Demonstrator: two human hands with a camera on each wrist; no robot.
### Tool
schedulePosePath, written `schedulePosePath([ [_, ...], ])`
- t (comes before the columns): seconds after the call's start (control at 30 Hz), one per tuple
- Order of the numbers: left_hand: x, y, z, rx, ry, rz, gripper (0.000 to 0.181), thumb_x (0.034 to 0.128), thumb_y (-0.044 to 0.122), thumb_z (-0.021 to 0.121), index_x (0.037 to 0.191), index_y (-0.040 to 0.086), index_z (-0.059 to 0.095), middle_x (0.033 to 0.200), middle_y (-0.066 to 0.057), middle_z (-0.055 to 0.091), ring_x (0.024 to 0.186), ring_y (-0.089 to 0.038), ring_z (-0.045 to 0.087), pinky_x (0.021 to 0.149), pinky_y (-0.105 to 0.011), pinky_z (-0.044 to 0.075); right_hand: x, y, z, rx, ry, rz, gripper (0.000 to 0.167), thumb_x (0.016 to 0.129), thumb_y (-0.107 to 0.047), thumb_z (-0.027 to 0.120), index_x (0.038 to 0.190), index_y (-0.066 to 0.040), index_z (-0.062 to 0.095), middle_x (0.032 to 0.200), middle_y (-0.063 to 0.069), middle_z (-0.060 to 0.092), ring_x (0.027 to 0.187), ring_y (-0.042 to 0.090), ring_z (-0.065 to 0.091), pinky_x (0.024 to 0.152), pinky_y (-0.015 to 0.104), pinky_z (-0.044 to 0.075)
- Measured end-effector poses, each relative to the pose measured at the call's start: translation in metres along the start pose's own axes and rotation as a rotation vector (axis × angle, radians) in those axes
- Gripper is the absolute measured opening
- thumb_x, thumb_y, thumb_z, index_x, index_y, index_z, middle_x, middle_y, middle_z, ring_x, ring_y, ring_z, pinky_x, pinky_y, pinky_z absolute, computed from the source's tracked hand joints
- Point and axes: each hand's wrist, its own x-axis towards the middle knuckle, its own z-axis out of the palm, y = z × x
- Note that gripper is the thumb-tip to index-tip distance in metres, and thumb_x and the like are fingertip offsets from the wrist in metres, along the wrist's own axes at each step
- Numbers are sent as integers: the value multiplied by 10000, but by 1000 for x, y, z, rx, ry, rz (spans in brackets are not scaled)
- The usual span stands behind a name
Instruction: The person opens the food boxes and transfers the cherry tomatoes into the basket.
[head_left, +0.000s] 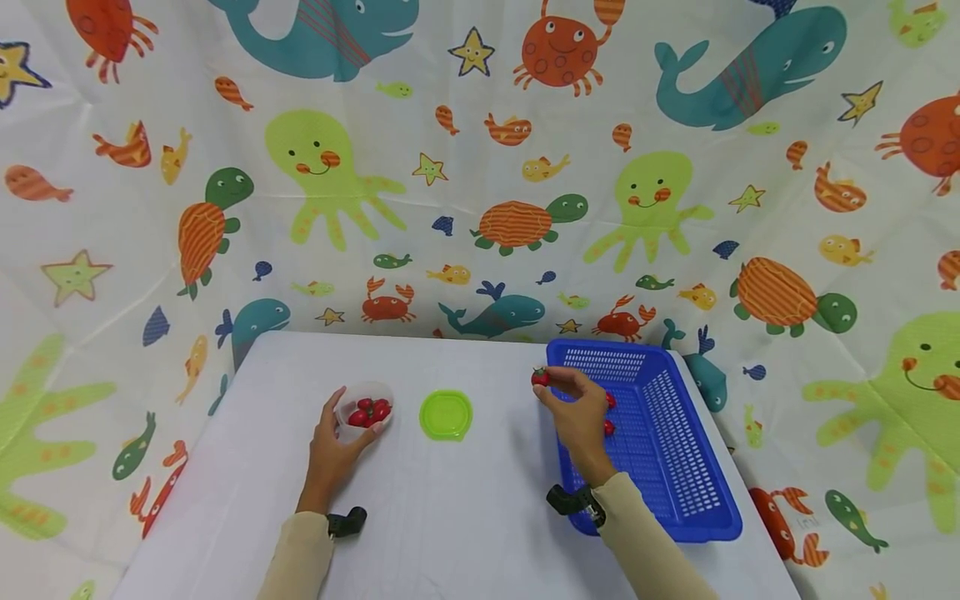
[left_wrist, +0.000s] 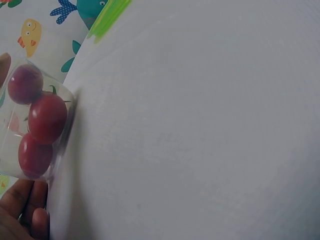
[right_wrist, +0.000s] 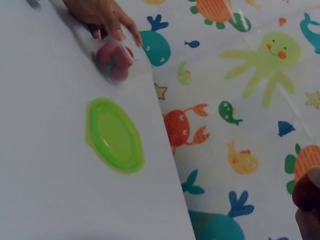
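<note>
My left hand point(head_left: 335, 454) grips a small clear plastic container point(head_left: 383, 390) at the left of the table. Several red cherry tomatoes point(head_left: 364, 417) lie inside it; the left wrist view shows tomatoes point(left_wrist: 47, 118) through its clear wall, one with a green stem. Between thumb and fingers my right hand point(head_left: 583, 417) pinches a single cherry tomato point(head_left: 540, 377), its green top upward, over the left rim of a blue plastic basket point(head_left: 678, 442). At least two red tomatoes point(head_left: 609, 427) sit in the basket, partly hidden by that hand.
A bright green lid point(head_left: 446, 415) lies flat on the white table point(head_left: 450, 517) between the container and the basket. Behind the table hangs a cloth point(head_left: 465, 275) printed with sea animals. The basket takes up the table's right side.
</note>
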Motion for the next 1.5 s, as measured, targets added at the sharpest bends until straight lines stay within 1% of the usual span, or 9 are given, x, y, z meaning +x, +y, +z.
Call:
schedulePosePath([
  [0.1, 0, 0, -1, 0, -2, 8, 1047, 910, 541, 805, 1706, 367, 148, 1751, -159, 277, 1588, -499, 287, 1219, -735, 322, 1, 3, -7, 10, 5, 7, 345, 899, -177, 874, 1225, -121, 775, 1196, 20, 790, 1156, 208, 734, 886, 220, 630],
  [0.2, -1, 0, -1, -6, 5, 16, 1040, 912, 523, 809, 1706, 363, 157, 1750, -159, 279, 1590, -495, 287, 1231, -710, 329, 2, 8, -13, 23, 12, 10, 328, 896, -146, 872, 1211, -132, 780, 1199, 45, 792, 1137, 204, 742, 846, 166, 617],
  [0.37, -1, -1, 0, -11, -5, 5, 1047, 908, 551, 802, 1706, 372, 148, 1754, -159, 267, 1594, -490, 276, 1238, -701, 324, 2, 12, -21, 6, 33, 22, 334, 909, -132, 857, 1232, -132, 773, 1218, 61, 789, 1090, 171, 750, 866, 144, 604],
  [0.5, -1, -1, 0, -12, -12, 2, 1054, 907, 559, 799, 1708, 370, 140, 1759, -155, 257, 1601, -487, 265, 1249, -694, 312, 3, 14, -27, -8, 39, 23, 349, 907, -148, 862, 1242, -115, 770, 1207, 73, 792, 1070, 199, 748, 853, 141, 600],
  [0.67, 0, -1, 1, -15, 1, 15, 1053, 904, 534, 813, 1707, 358, 154, 1751, -157, 277, 1599, -490, 273, 1249, -694, 314, 3, 17, -32, -16, 40, 35, 323, 900, -171, 871, 1210, -172, 779, 1195, 71, 789, 1057, 240, 742, 791, 186, 629],
  [0.8, 0, -1, 1, -12, 7, 19, 1058, 899, 532, 819, 1707, 351, 159, 1749, -163, 283, 1597, -497, 275, 1243, -698, 317, 4, 20, -36, -16, 53, 57, 311, 907, -170, 865, 1205, -190, 776, 1202, 73, 783, 1025, 217, 744, 737, 234, 651],
  [0.97, -1, 0, 1, -15, 6, 18, 1050, 905, 530, 813, 1708, 339, 163, 1747, -168, 285, 1598, -498, 273, 1246, -696, 310, 4, 22, -40, -41, 67, 66, 329, 924, -187, 849, 1240, -150, 765, 1222, 87, 777, 1041, 182, 739, 769, 192, 637],
  [1.27, -3, 2, 0, -19, 5, 21, 1040, 911, 526, 809, 1707, 343, 165, 1744, -162, 292, 1598, -490, 279, 1250, -688, 313, 5, 25, -50, -67, 102, 95, 343, 935, -223, 839, 1257, -137, 759, 1228, 52, 773, 1096, 203, 725, 848, 96, 579],
  [1.5, -3, 1, 0, -12, -2, 22, 1054, 911, 538, 804, 1711, 349, 145, 1741, -170, 298, 1600, -489, 274, 1245, -700, 306, 6, 29, -59, -65, 105, 125, 335, 953, -194, 818, 1278, -150, 751, 1267, 79, 756, 1083, 179, 716, 829, 121, 593],
])
